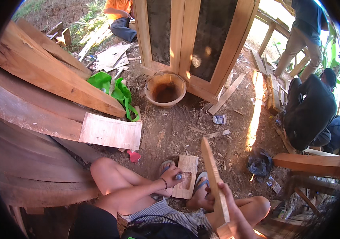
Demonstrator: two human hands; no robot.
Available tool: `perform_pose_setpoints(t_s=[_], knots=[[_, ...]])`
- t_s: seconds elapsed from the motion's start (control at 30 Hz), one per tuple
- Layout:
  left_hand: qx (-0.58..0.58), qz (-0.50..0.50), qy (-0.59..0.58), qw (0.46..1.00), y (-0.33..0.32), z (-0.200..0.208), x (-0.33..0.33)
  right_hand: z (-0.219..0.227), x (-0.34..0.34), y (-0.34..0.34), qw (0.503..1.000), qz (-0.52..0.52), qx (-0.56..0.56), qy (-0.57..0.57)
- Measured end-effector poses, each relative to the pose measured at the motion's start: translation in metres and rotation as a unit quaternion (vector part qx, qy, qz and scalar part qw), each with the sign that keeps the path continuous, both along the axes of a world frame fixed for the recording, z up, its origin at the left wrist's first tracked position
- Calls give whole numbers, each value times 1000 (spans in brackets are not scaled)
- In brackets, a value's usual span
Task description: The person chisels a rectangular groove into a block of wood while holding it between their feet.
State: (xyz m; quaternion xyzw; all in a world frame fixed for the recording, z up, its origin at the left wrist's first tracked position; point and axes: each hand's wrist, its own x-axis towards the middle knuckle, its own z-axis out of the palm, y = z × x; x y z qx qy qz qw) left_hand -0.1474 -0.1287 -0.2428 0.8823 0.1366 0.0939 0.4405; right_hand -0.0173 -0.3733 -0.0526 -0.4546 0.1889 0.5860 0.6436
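Observation:
My left hand (171, 177) is closed around a blue-handled chisel (178, 176); its blade is hidden. It is held over a pale wooden block (184, 190) lying on the ground between my feet. A rectangular recess is cut into the block's face. My right hand (232, 207) grips a long flat wooden bar (213, 171), raised at a slant to the right of the block. The bar's upper end points away from me, and a wider wooden piece shows at its lower end.
Boards (54, 75) are stacked on the left, near a green bag (122, 95). Ahead, a bucket (165, 89) stands before a wooden cabinet (214, 81). A black plastic bag (260, 162) lies right. One person (311, 111) crouches right; two others are farther back.

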Motion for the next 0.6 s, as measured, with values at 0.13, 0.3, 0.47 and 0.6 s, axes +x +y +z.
perform_pose_setpoints(t_s=[0.13,0.3,0.47,0.6], knots=[[16,-5,-54,998,-12,-3,-2,-10,24,-8,999,-26,-23,-27],[8,29,-6,1000,-16,-6,10,-49,32,-14,996,-55,43,56],[-26,37,61,997,-6,24,33,-45,18,-10,995,-34,-86,-33],[-56,74,82,992,6,12,33,-37,10,-2,995,7,-95,-43]])
